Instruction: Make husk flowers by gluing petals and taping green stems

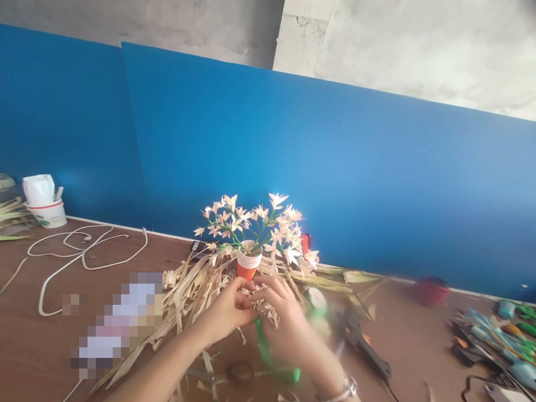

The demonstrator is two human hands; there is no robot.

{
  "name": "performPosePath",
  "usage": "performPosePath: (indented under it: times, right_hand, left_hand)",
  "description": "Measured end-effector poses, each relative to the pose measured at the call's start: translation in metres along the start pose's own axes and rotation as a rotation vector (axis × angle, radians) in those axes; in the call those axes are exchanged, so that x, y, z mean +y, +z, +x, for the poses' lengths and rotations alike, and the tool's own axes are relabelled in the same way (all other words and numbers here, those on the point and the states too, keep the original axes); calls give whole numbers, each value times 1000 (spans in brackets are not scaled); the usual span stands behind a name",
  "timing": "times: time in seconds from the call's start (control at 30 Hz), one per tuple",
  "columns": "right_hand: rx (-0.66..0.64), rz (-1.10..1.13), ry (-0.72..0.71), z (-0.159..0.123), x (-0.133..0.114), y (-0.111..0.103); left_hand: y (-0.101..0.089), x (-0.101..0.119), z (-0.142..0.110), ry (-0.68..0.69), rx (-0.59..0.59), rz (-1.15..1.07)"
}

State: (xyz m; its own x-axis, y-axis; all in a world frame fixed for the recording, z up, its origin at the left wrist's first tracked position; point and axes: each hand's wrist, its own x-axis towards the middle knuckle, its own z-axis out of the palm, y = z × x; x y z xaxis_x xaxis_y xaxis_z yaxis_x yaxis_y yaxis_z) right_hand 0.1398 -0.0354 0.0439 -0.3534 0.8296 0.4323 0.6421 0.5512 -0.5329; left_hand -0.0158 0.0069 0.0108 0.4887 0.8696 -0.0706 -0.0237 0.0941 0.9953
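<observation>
Left hand (232,306) and right hand (280,304) close together, fingers narrowly curled, any grip hard to tell, green tape (262,341) hanging below them, pale flowers (278,233) in orange cup (247,272) just beyond.

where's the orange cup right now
In the head view, the orange cup is slightly left of centre, just beyond the left hand and right hand, with pale flowers rising above it and the blue partition behind.

Bright | pale sheen on blue panel (343,156) (soft-edged) | right hand (281,307) slightly blurred
</observation>
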Motion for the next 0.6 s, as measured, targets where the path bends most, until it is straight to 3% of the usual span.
performPosePath:
  times: [0.23, 0.43, 0.6]
  right_hand:
    - [35, -232, -37, 0, 4, 6]
    - [247, -314, -60, 2, 7, 8]
    - [369, -350, -82, 2, 5, 10]
  left_hand:
    - [1, 6, -3, -32, -10, -46]
    - [11, 13, -6, 4, 161, -200]
    - [16, 8, -6, -102, 204, -304]
